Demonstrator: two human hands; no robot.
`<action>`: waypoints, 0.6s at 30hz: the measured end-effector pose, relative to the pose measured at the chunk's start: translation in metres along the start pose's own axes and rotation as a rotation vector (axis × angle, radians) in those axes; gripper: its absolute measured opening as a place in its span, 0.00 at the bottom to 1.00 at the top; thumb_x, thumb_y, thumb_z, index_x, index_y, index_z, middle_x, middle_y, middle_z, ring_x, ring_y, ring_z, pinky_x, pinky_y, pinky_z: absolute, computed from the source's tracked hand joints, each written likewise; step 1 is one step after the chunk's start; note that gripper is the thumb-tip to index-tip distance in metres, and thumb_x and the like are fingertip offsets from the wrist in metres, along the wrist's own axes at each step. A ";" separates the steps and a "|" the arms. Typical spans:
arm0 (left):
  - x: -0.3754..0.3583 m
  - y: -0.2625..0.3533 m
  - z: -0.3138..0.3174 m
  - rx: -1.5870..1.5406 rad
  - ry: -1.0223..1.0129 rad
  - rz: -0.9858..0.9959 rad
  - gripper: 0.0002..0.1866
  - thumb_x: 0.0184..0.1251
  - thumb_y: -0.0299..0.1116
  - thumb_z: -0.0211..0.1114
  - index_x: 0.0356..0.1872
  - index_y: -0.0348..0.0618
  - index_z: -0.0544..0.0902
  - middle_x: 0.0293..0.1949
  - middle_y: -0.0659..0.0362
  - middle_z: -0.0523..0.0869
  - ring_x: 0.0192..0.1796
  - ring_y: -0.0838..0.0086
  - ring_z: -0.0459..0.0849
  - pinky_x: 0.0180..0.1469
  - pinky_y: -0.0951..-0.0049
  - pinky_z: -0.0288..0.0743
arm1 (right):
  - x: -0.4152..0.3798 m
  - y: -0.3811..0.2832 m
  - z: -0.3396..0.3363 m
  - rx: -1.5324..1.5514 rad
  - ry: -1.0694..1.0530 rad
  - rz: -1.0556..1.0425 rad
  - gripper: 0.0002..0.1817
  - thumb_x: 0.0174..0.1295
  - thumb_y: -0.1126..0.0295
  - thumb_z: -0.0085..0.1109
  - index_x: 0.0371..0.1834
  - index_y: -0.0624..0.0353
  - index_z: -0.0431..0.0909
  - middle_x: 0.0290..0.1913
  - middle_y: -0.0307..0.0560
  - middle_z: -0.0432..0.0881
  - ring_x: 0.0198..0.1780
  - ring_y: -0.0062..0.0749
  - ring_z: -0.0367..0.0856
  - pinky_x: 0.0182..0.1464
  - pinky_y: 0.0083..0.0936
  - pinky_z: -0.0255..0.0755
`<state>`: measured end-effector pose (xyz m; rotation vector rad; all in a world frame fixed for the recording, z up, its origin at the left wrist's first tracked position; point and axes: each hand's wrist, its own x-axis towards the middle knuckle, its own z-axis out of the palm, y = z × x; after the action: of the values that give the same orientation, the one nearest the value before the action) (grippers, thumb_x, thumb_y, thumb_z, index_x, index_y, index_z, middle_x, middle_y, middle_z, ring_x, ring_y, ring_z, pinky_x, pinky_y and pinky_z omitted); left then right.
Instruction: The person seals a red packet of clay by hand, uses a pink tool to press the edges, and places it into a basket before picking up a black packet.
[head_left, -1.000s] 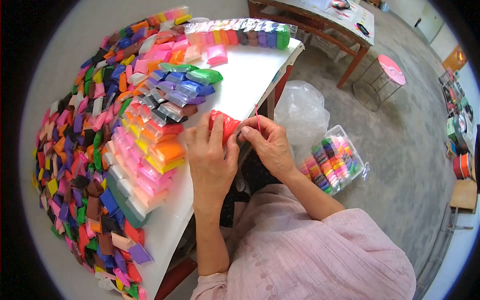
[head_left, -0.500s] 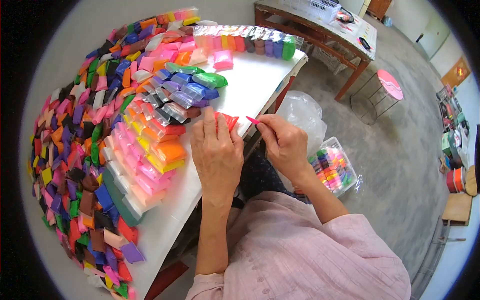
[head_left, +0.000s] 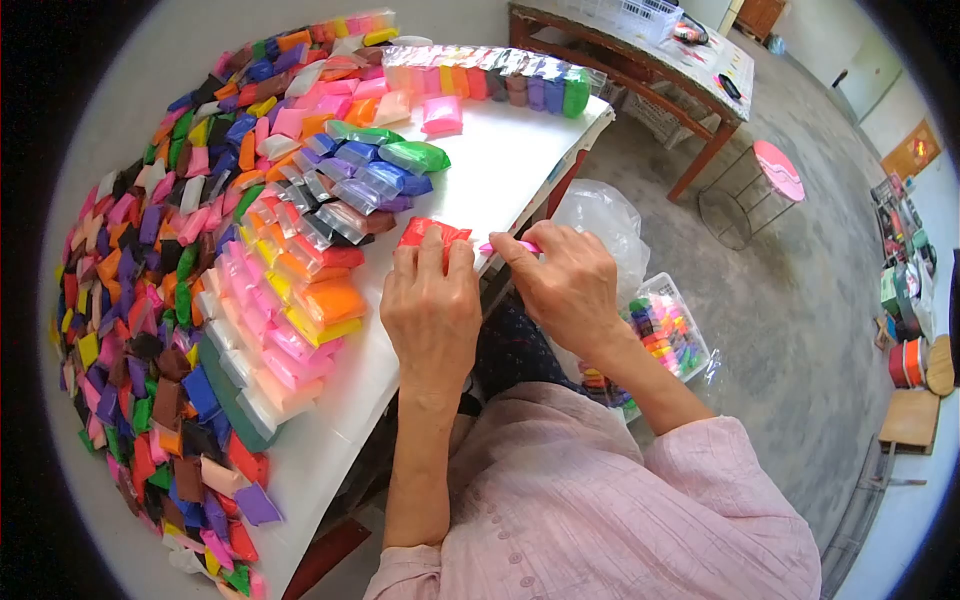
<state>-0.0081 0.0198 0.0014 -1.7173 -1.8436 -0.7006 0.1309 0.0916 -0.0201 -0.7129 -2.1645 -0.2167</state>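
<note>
My left hand (head_left: 432, 305) presses its fingertips down on a small red clay packet (head_left: 418, 234) at the edge of the white tabletop (head_left: 500, 140). My right hand (head_left: 565, 285) is closed around a slim pink plastic tool (head_left: 528, 246), whose tip points left, close to the packet's right end. Much of the tool is hidden by the thumb and fingers. Left of my left hand lie overlapping rows of wrapped clay packets, among them an orange packet (head_left: 335, 298), a blue packet (head_left: 400, 178) and a green packet (head_left: 415, 156).
A big heap of mixed coloured packets (head_left: 150, 300) covers the table's left side. A clear strip of packets (head_left: 490, 80) stands at the far edge. Beside my right arm are a plastic bag (head_left: 605, 225) and a filled clear box (head_left: 690, 340). A pink-topped stool (head_left: 778, 170) stands beyond.
My right hand has turned over and come slightly left, bringing the pink tool close to the red packet. My left hand has shifted a little, showing more of the packet.
</note>
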 end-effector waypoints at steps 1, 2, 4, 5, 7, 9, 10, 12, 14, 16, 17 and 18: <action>0.000 0.000 0.000 -0.001 0.000 -0.002 0.11 0.59 0.27 0.68 0.43 0.43 0.82 0.48 0.56 0.85 0.46 0.60 0.83 0.44 0.62 0.80 | 0.001 -0.001 0.000 0.007 -0.008 0.000 0.14 0.56 0.69 0.59 0.47 0.49 0.83 0.32 0.41 0.76 0.32 0.33 0.76 0.33 0.31 0.65; -0.001 0.000 0.000 0.003 0.023 0.019 0.11 0.57 0.27 0.68 0.43 0.43 0.82 0.47 0.55 0.84 0.45 0.60 0.82 0.44 0.62 0.80 | 0.001 -0.002 0.000 0.014 -0.015 0.001 0.14 0.56 0.69 0.59 0.47 0.50 0.83 0.33 0.42 0.76 0.32 0.33 0.76 0.33 0.31 0.65; -0.001 -0.001 0.002 0.011 0.070 0.061 0.13 0.55 0.26 0.68 0.43 0.41 0.81 0.46 0.53 0.83 0.44 0.61 0.82 0.43 0.64 0.80 | 0.002 -0.003 0.000 0.021 -0.027 0.013 0.15 0.55 0.70 0.61 0.47 0.49 0.83 0.33 0.41 0.77 0.32 0.33 0.77 0.33 0.32 0.66; -0.002 -0.001 0.002 0.009 0.064 0.058 0.13 0.55 0.26 0.68 0.43 0.41 0.81 0.47 0.53 0.83 0.44 0.60 0.82 0.43 0.64 0.80 | 0.003 -0.005 0.001 0.021 -0.031 0.024 0.16 0.54 0.71 0.63 0.47 0.49 0.83 0.32 0.40 0.77 0.33 0.34 0.78 0.34 0.32 0.67; -0.003 0.000 0.001 0.004 0.054 0.053 0.13 0.56 0.26 0.68 0.43 0.41 0.81 0.48 0.53 0.83 0.44 0.60 0.82 0.45 0.63 0.80 | 0.003 -0.006 0.002 0.026 -0.035 0.042 0.17 0.53 0.71 0.66 0.48 0.48 0.83 0.32 0.40 0.78 0.33 0.35 0.79 0.34 0.33 0.69; -0.004 -0.002 0.002 -0.003 0.058 0.041 0.12 0.58 0.26 0.68 0.44 0.43 0.83 0.49 0.54 0.85 0.46 0.59 0.84 0.44 0.62 0.81 | 0.003 -0.007 0.002 0.036 -0.034 0.054 0.17 0.53 0.71 0.66 0.48 0.49 0.83 0.32 0.40 0.78 0.34 0.35 0.80 0.35 0.33 0.69; -0.005 -0.002 0.002 -0.006 0.060 0.034 0.12 0.59 0.26 0.68 0.44 0.43 0.83 0.50 0.55 0.86 0.46 0.59 0.84 0.44 0.61 0.81 | 0.003 -0.007 0.002 0.038 -0.032 0.057 0.17 0.53 0.71 0.66 0.48 0.49 0.83 0.32 0.40 0.78 0.34 0.35 0.80 0.35 0.33 0.69; -0.006 -0.003 0.002 0.005 0.063 0.046 0.12 0.59 0.26 0.68 0.44 0.44 0.84 0.50 0.54 0.86 0.47 0.58 0.84 0.45 0.60 0.81 | 0.003 -0.008 0.000 0.044 -0.029 0.065 0.17 0.54 0.70 0.66 0.49 0.50 0.83 0.33 0.41 0.78 0.34 0.35 0.79 0.35 0.33 0.69; -0.006 -0.003 0.002 0.008 0.067 0.057 0.11 0.59 0.27 0.68 0.44 0.43 0.84 0.50 0.54 0.86 0.47 0.58 0.85 0.45 0.60 0.81 | 0.002 -0.008 0.000 0.042 -0.031 0.070 0.17 0.54 0.70 0.66 0.49 0.50 0.83 0.33 0.41 0.78 0.34 0.35 0.79 0.34 0.33 0.68; -0.007 -0.003 0.001 0.006 0.072 0.066 0.11 0.60 0.27 0.68 0.44 0.43 0.84 0.50 0.53 0.86 0.47 0.58 0.85 0.46 0.60 0.81 | 0.001 -0.009 -0.001 0.042 -0.033 0.074 0.17 0.54 0.70 0.66 0.50 0.50 0.83 0.32 0.42 0.78 0.34 0.35 0.79 0.34 0.32 0.68; -0.006 -0.003 0.001 0.005 0.074 0.065 0.11 0.60 0.27 0.68 0.44 0.43 0.84 0.50 0.53 0.86 0.46 0.58 0.85 0.45 0.60 0.81 | 0.002 -0.009 -0.003 0.042 -0.035 0.076 0.18 0.54 0.70 0.66 0.50 0.50 0.83 0.32 0.42 0.77 0.34 0.35 0.79 0.34 0.32 0.68; -0.006 -0.002 0.001 0.003 0.077 0.064 0.10 0.60 0.26 0.68 0.43 0.42 0.83 0.49 0.53 0.86 0.46 0.58 0.85 0.45 0.60 0.81 | 0.002 -0.009 -0.003 0.042 -0.036 0.077 0.18 0.54 0.70 0.66 0.50 0.50 0.83 0.32 0.42 0.77 0.34 0.35 0.79 0.34 0.32 0.68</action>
<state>-0.0098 0.0160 -0.0035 -1.7153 -1.7299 -0.7272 0.1271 0.0833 -0.0157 -0.7803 -2.1640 -0.1184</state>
